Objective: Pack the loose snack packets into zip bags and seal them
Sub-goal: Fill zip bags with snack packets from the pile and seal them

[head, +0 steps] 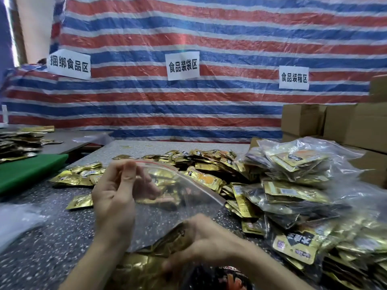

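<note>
Head view, starting at the left edge: low heap of gold packets (18, 143) on a side table, then a green board (27, 172) and a crumpled clear plastic sheet (16, 220) lying on the speckled table (52, 248). Next, a few loose gold packets (71, 177) flat on the table, just left of the left hand (114, 197). Raised above the table, thumb and forefinger pinching the mouth edge of a zip bag (178, 197), other fingers loosely curled. Thin, clear film with a red strip along the mouth, slanting down to the right; held in the air over the near middle of the table, gold foil showing through it. Below and to the right, right hand (207, 237) with fingers curled round a bunch of gold packets (169, 241) at the bag's lower end; inside the film or only against it, cannot tell. Behind, a broad scatter of snack packets (209, 164): shiny gold foil, dark print, orange patches. Further right, filled bags (293, 164) in a slumping pile, touching the scatter. Far right, brown cardboard boxes (303, 120). Across the back, red, white and blue striped tarp (188, 28) bearing three white paper signs (182, 65).
</note>
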Demonstrator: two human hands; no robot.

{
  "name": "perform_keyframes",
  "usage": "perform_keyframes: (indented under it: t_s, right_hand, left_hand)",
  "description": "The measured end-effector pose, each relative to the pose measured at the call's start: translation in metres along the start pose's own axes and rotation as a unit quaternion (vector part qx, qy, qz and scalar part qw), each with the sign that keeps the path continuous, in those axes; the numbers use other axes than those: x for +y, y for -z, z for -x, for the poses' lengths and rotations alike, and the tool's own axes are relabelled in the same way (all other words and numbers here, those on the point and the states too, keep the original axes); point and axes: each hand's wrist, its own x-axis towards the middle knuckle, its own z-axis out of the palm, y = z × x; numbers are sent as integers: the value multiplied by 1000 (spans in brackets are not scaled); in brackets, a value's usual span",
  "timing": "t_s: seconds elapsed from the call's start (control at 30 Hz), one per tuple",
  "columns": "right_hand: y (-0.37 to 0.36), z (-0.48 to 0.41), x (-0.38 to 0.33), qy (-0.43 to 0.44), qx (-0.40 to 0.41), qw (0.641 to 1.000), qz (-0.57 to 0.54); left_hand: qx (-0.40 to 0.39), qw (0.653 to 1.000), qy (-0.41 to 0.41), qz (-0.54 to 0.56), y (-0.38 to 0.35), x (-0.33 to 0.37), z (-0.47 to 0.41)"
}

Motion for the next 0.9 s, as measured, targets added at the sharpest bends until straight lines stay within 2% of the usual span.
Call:
perform_keyframes:
  t_s: [0.13, 0.27, 0.33, 0.4, 0.47, 0.57, 0.63, 0.7, 0.77, 0.9]
  right_hand:
    - [20, 15, -7, 4, 88, 996, 25]
    - [57, 37, -13, -35, 235, 970, -44]
    - [83, 46, -16, -50, 324, 941, -87]
    - [114, 52, -23, -60, 404, 905, -120]
    - [151, 54, -30, -64, 485, 856, -165]
    - [208, 53, -42, -46, 571, 797, -189]
    - [235, 51, -36, -87, 615, 773, -131]
    - [241, 52, -19, -196, 631, 750, 26]
    - [236, 50, 0, -276, 629, 710, 157]
    - [227, 48, 7, -302, 672, 612, 288]
  left_hand:
    - [7, 994, -26, -107, -8, -4, 9]
    - [-70, 987, 26, -140, -16, -13, 22]
    - [-111, 971, 33, -207, -19, -19, 29]
    - [-160, 952, 1, -260, -23, -22, 37]
    - [-207, 934, -34, -290, -27, -21, 43]
    - [-255, 914, -26, -314, -28, -23, 49]
    - [-263, 909, -14, -322, -26, -24, 49]
    - [-270, 907, -15, -325, -24, -26, 48]
    - [-274, 905, -15, -326, -23, -27, 47]
    - [-274, 905, -10, -326, -23, -27, 46]
